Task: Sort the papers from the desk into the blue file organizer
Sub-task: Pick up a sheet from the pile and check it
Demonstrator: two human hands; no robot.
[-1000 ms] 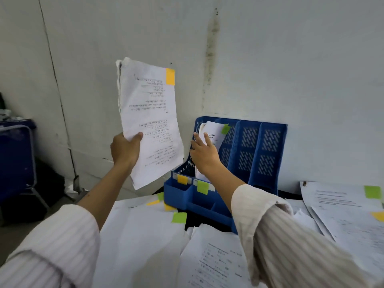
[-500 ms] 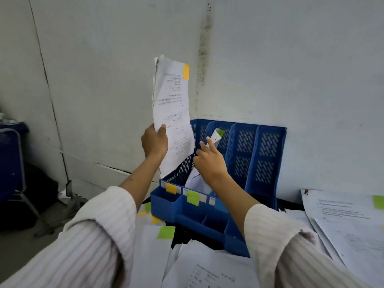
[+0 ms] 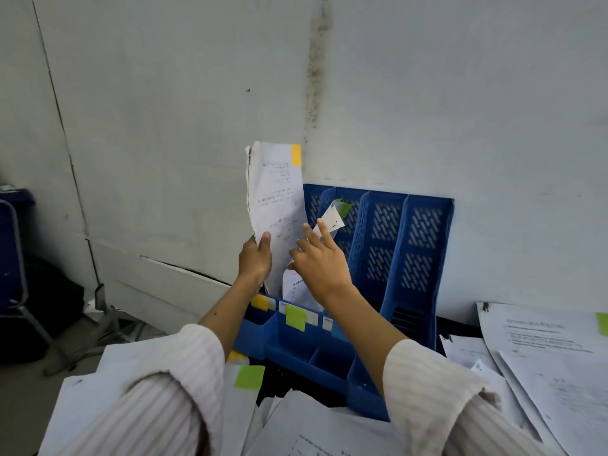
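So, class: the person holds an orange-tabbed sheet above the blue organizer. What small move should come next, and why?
Probably lower the orange-tabbed sheet in the left hand into the leftmost slot of the organizer, which carries an orange label; the right hand holds the neighbouring green-tabbed paper aside.

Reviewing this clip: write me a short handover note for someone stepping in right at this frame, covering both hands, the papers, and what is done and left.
Left hand: grips a paper with an orange tab, held upright over the leftmost slot of the blue organizer, which has an orange label.
Right hand: fingers straight, pressing the green-tabbed paper in the second slot aside.
Done: the green-tabbed paper stands in its slot.
Left: lower the orange-tabbed paper into its slot, then sort the loose sheets on the desk, including those at the right and the near one with a green tab.
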